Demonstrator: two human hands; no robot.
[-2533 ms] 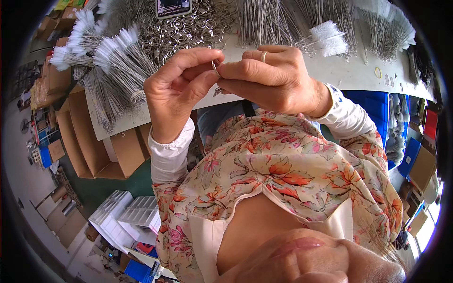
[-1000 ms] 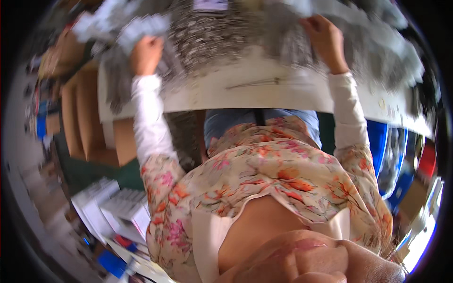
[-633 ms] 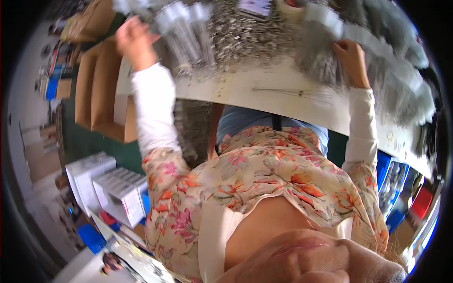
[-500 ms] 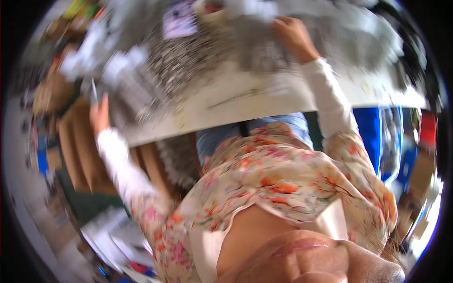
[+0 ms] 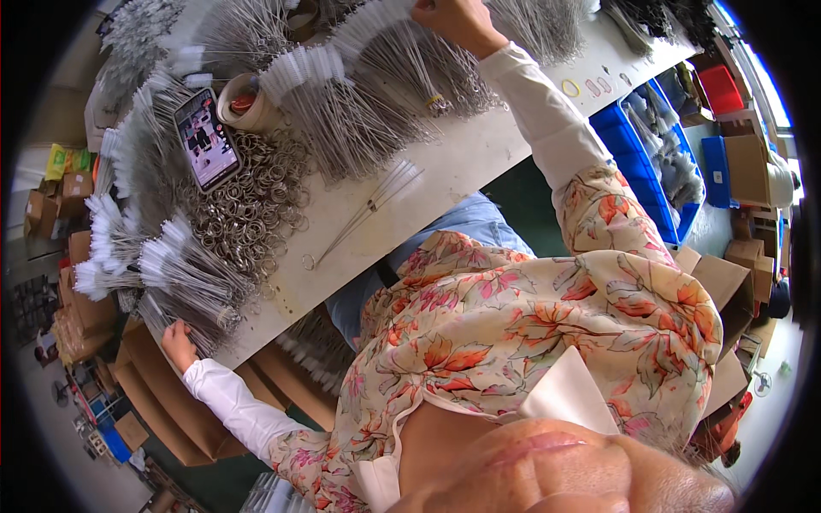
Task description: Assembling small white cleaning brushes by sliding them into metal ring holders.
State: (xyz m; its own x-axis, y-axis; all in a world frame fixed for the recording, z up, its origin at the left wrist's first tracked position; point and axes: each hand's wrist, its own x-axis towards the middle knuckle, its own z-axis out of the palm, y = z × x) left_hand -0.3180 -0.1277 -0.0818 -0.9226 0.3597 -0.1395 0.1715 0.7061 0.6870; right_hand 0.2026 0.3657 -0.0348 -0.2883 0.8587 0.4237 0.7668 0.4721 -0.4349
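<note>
My left hand (image 5: pixel 178 342) is stretched out to the left edge of the white table (image 5: pixel 453 167). Its fingers curl around the wire ends of a bundle of thin wire brushes with white bristle tips (image 5: pixel 184 278). At the far side of the table my right hand (image 5: pixel 457 21) reaches into a pile of the same brushes (image 5: pixel 385 94); its fingers are hidden among the wires. A few loose brushes (image 5: pixel 368 205) and a single metal ring (image 5: pixel 306 262) lie on the bare table in front of me. A heap of metal rings (image 5: pixel 248 214) sits between both hands.
A phone with a lit screen (image 5: pixel 207 139) lies on the rings, beside a roll of tape (image 5: pixel 244 98). Small rubber bands (image 5: pixel 570 87) lie at the right of the table. Blue bins (image 5: pixel 650 154) stand to the right, open cardboard boxes (image 5: pixel 162 410) below the table's left edge.
Both hands were held together close to me, pinching a small ring. They have spread apart: the left to the bundle at the table's left edge, the right to the far pile.
</note>
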